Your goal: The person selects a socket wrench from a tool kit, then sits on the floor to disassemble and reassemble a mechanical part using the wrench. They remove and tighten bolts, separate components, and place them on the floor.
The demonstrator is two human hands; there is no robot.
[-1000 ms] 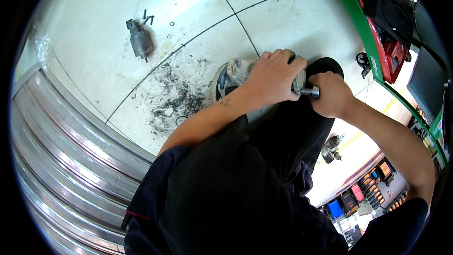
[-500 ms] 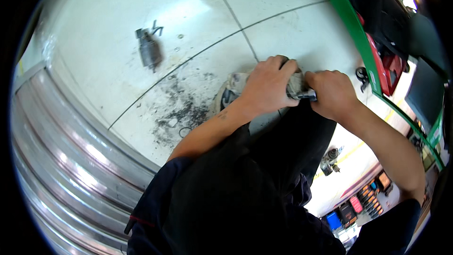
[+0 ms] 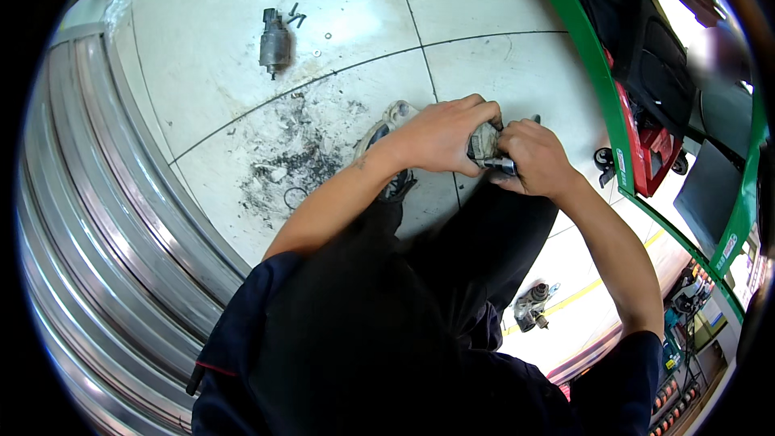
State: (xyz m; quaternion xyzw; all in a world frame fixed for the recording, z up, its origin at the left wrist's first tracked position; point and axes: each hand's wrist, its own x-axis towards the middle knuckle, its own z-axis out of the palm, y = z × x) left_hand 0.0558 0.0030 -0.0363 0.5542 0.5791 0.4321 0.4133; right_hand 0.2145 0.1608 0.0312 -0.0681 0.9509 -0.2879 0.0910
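My left hand [image 3: 440, 139] is closed around a dirty grey cast-metal part [image 3: 483, 144], in front of my legs. A flange with a hole [image 3: 399, 112] shows on the far side of that hand. My right hand [image 3: 536, 158] is closed against the right end of the casting. From its fingers a shiny metal cylinder, like a socket [image 3: 499, 165], points to the casting, and a dark tool end sticks out above the knuckles. How the cylinder meets the casting is hidden by the fingers.
A grey cylindrical motor [image 3: 275, 47] lies on the tiled floor beside small bolts [image 3: 297, 15] and washers. Black grime [image 3: 299, 169] and a ring [image 3: 295, 198] lie nearer. Ridged metal [image 3: 121, 234] runs along the left. A green frame [image 3: 601, 56] stands right; another metal part [image 3: 533, 305] lies behind my leg.
The view has shifted, so the motor now appears higher. My right hand has turned around the tool, its fingers now wrapped differently; both hands stay at the casting.
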